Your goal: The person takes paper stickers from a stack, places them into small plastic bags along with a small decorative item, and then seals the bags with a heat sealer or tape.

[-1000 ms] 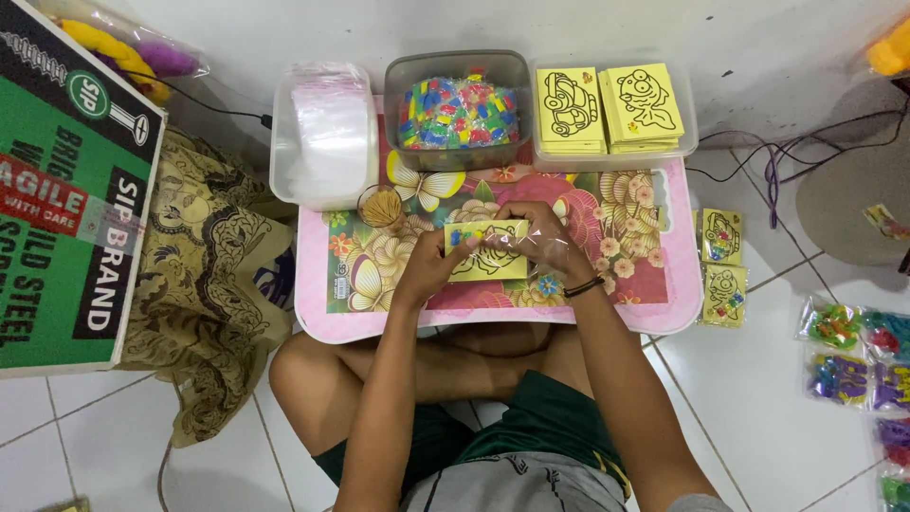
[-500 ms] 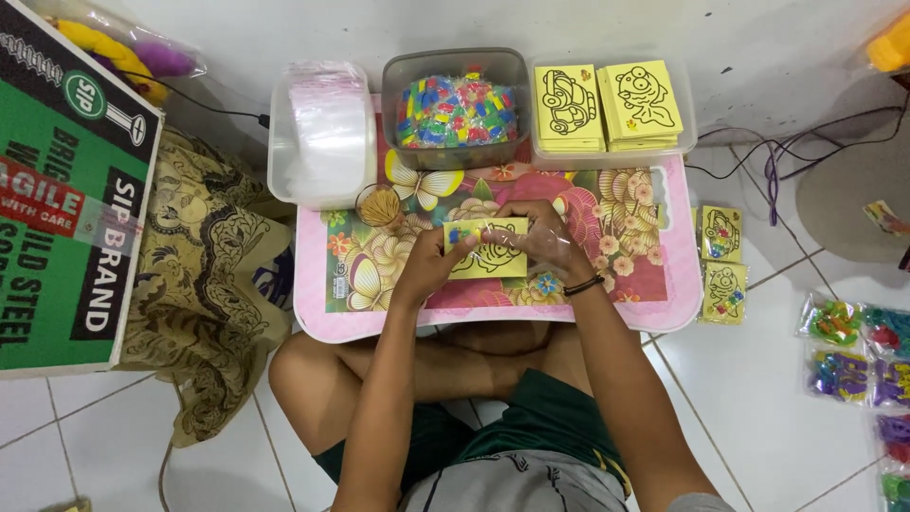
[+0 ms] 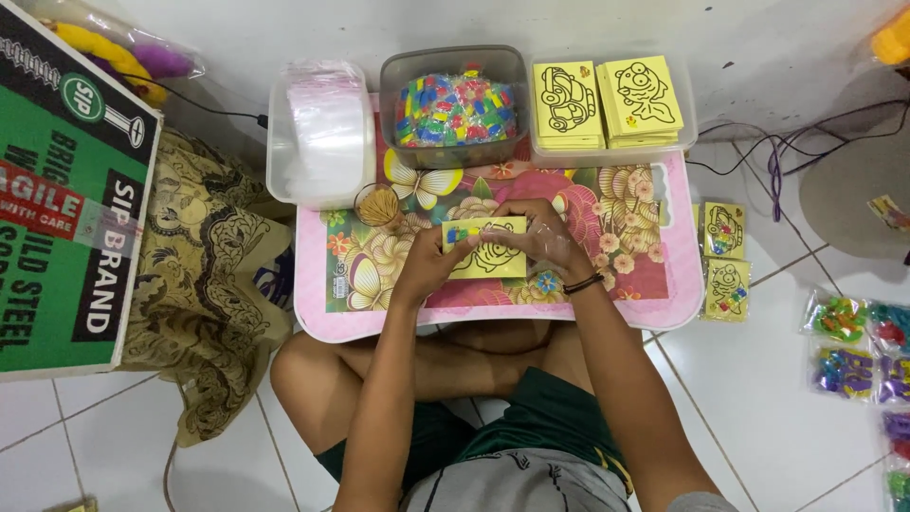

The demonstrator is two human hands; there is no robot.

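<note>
A yellow card (image 3: 483, 254) with a black line drawing lies on the small pink floral table (image 3: 654, 303), with a strip of small coloured pieces along its top edge. My left hand (image 3: 425, 267) grips the card's left side. My right hand (image 3: 545, 237) covers its right side, holding a clear plastic sleeve against it. A black band circles my right wrist. Both hands are closed on the card above my crossed legs.
Behind the table stand a white tub of clear sleeves (image 3: 327, 128), a grey tub of coloured pieces (image 3: 455, 104) and a tray of yellow cards (image 3: 607, 100). Packed cards (image 3: 725, 256) lie on the floor at right, a cardboard box (image 3: 66, 190) at left.
My hands have shifted slightly on the card; the card stays in the same spot on the table.
</note>
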